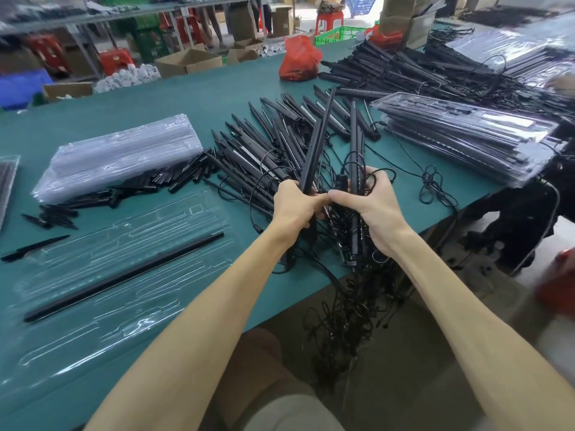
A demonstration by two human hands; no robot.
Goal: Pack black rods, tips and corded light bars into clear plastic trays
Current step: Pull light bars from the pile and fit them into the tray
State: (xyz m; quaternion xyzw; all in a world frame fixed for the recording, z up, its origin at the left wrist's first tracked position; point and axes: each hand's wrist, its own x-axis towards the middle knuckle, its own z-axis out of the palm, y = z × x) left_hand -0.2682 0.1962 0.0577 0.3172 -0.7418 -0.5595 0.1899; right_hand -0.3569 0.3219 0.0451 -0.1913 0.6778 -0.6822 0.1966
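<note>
Light bars (pixel 323 141) gripped upright by left hand (pixel 295 206), right hand (pixel 370 206).

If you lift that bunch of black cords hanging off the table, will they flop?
Probably floppy: the cords droop in loose loops over the table edge. They would likely snag, since they look tangled together. The black bars held by the left hand and right hand seem stiff, standing straight.

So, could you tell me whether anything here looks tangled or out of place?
Yes: the cords of the light bars that the left hand and right hand grip hang in a knotted tangle over the edge of the table.
</note>
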